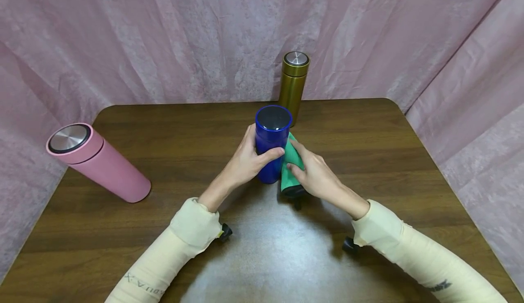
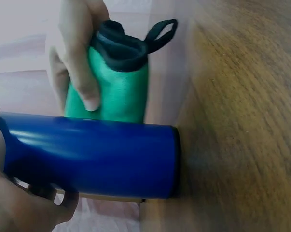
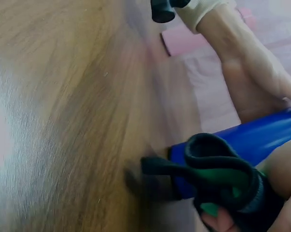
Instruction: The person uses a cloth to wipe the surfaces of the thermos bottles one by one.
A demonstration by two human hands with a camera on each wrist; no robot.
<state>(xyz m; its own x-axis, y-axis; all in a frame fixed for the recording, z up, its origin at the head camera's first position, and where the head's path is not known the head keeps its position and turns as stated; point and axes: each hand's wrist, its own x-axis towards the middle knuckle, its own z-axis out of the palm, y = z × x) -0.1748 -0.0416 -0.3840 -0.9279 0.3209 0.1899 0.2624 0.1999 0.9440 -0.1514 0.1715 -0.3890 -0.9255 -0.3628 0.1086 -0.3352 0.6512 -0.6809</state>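
Observation:
My left hand [image 1: 244,163] grips a blue thermos flask [image 1: 271,139] with a dark lid, its thumb across the front. The flask stands upright at the middle of the table, its base at or close over the wood. Just to its right, my right hand [image 1: 318,174] holds a green bottle sleeve [image 1: 291,164] with black trim, thumb on the near side. In the left wrist view the sleeve [image 2: 121,92] shows a black opening and a hanging loop, and overlaps the side of the flask [image 2: 97,157]. The right wrist view shows fingertips [image 3: 221,220] at the sleeve's open end.
A gold thermos flask [image 1: 292,87] stands behind the blue one, near the table's back edge. At the left stands a pink thermos flask [image 1: 108,169] with a steel-topped lid. Pink curtains [image 1: 196,34] hang behind the wooden table [image 1: 389,157].

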